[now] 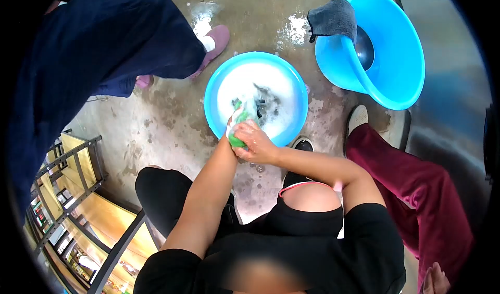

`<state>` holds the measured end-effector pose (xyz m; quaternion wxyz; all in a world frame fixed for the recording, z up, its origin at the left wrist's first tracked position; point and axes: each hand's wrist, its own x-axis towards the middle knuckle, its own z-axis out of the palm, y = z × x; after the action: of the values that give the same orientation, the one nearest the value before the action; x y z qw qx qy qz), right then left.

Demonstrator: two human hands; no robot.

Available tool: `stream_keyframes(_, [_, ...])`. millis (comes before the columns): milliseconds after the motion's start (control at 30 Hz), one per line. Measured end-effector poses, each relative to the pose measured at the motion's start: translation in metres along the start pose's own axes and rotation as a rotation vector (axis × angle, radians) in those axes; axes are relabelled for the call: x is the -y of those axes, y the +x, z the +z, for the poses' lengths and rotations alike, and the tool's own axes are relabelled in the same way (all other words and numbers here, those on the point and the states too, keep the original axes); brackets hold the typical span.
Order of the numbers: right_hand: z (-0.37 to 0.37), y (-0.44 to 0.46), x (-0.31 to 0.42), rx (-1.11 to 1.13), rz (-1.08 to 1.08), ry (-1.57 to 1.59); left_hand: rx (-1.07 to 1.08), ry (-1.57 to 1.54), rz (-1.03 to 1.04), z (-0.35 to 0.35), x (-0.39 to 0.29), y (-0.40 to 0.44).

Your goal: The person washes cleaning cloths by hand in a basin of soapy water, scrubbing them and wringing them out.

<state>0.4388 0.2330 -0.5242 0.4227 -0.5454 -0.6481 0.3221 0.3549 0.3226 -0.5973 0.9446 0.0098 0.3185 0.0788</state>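
A blue basin full of white suds stands on the floor in front of me. My left hand reaches over its near rim, largely hidden by foam and a green, soapy thing around the wrist. Whether that green thing is a cloth, a sponge or a glove I cannot make out. Fingers of my right hand are closed on it, pressed against my left wrist. Something dark shows through the foam beside my left hand; its kind is unclear.
A larger blue tub leans tilted at the upper right, a grey cloth draped over its rim and a metal bowl inside. People in navy trousers and maroon trousers are close by. A shelf rack stands left; the floor is wet.
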Motion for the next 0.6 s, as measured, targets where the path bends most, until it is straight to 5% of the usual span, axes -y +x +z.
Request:
stream_keyframes(200, [-0.003, 0.016, -0.038, -0.022, 0.042, -0.342, -0.232, 0.167, 0.241, -0.034, 0.014, 0.025])
stream_keyframes(267, [-0.020, 0.023, -0.053, 0.214, 0.478, -0.193, -0.266, 0.135, 0.268, -0.040, 0.014, 0.024])
stream_keyframes(467, [0.006, 0.002, -0.140, -0.347, 0.506, -0.500, -0.239, 0.150, 0.411, -0.030, 0.013, 0.009])
stream_keyframes(500, [0.027, -0.012, -0.154, -0.313, 0.504, -0.788, -0.567, 0.232, 0.336, -0.009, 0.012, -0.004])
stream_keyframes(533, [0.025, -0.022, -0.150, -0.018, 0.505, -0.748, -0.578, 0.259, 0.358, -0.020, 0.016, -0.003])
stream_keyframes(600, [0.005, -0.025, -0.133, 0.439, 0.162, -0.617, -0.671, 0.313, 0.258, -0.030, 0.019, -0.005])
